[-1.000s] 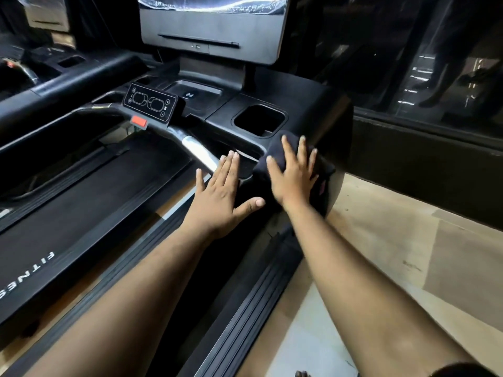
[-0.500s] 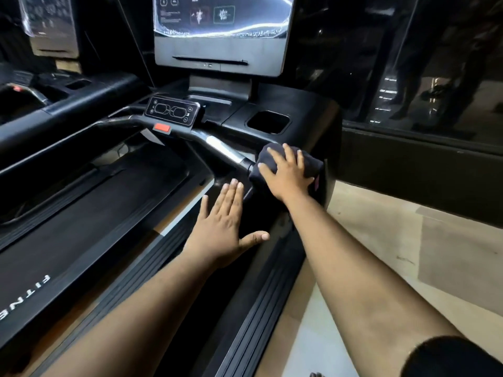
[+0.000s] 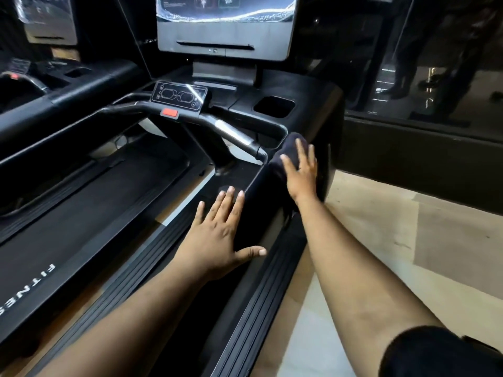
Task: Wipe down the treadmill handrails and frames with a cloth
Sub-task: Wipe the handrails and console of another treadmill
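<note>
A black treadmill fills the left and middle of the head view. Its right handrail [image 3: 261,197] runs from the console toward me. My right hand [image 3: 300,172] presses a dark cloth [image 3: 288,144] flat against the rail's upper end, fingers straight. My left hand [image 3: 217,238] rests flat on the same rail lower down, fingers spread, thumb out to the right. A curved front grip bar [image 3: 234,131] with a silver sensor strip sits just left of the cloth.
The console has a control pad [image 3: 179,97], a red stop button [image 3: 169,113], a cup recess [image 3: 274,106] and a screen [image 3: 226,25]. The belt deck [image 3: 81,213] lies left, a ribbed side rail [image 3: 253,308] below. Beige floor [image 3: 394,240] right; another treadmill [image 3: 68,85] far left.
My right hand has slid the cloth along the top end of the rail, fingers now straighter. My left hand stays flat on the rail. The camera has tilted up a little.
</note>
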Demonstrator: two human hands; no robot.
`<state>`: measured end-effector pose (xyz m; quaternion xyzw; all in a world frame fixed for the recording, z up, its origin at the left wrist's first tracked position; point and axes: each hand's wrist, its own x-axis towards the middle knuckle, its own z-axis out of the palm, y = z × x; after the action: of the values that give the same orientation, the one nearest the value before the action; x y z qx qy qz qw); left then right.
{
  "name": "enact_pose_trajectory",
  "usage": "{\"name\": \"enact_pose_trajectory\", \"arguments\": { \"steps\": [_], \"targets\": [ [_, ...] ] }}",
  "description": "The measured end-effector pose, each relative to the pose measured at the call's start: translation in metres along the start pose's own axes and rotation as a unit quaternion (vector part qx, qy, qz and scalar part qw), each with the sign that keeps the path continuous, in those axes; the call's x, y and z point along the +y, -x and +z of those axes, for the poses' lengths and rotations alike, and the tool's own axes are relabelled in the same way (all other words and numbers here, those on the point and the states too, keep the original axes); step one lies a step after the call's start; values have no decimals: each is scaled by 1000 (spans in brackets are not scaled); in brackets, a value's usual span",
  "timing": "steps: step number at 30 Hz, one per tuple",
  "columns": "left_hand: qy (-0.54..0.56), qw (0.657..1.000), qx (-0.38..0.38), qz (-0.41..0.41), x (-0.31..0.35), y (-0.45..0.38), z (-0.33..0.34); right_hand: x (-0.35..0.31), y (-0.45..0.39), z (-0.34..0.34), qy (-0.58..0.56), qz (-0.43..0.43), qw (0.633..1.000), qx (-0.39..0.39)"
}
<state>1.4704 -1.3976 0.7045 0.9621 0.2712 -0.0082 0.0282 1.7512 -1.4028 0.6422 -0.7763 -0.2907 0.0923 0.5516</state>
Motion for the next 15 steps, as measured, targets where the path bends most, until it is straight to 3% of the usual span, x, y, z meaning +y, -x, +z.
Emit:
{"name": "enact_pose_trajectory", "arguments": {
  "steps": [2, 7, 15],
  "targets": [
    [-4, 1000, -1, -6, -1, 0, 0, 9, 6, 6, -75, 62, 995, 28],
    [17, 1000, -16, -13, 2, -2, -3, 18, 69, 26, -184, 113, 974, 67],
    [63, 998, -2, -25, 3, 4, -8, -28, 151, 34, 0, -17, 999, 33]
  ]
}}
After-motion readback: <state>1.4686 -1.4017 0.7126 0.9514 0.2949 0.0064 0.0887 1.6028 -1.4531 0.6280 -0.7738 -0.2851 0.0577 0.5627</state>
